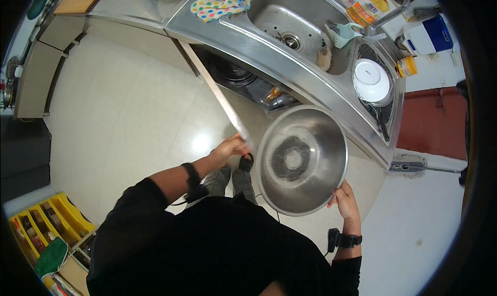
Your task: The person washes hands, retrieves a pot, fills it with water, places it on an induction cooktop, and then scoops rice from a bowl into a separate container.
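My right hand (344, 203) grips the rim of a large stainless steel basin (326, 156), which is tilted so that its inside faces me. At the free edge of a cabinet door (217, 90), my left hand (229, 148) has its fingers closed around the edge, slightly blurred. The door stands swung out from beneath the sink counter. Inside the cabinet (248, 90) I see a dark round item (233, 73) and an orange-coloured item (274, 93), both too dim to name.
The steel sink (287, 20) is above the cabinet. Beside it are a white plate (371, 80) upside down, a yellow jar (407, 66) and a polka-dot cloth (221, 3). A yellow divided tray (50, 222) sits at lower left. A white wall (411, 218) borders my right.
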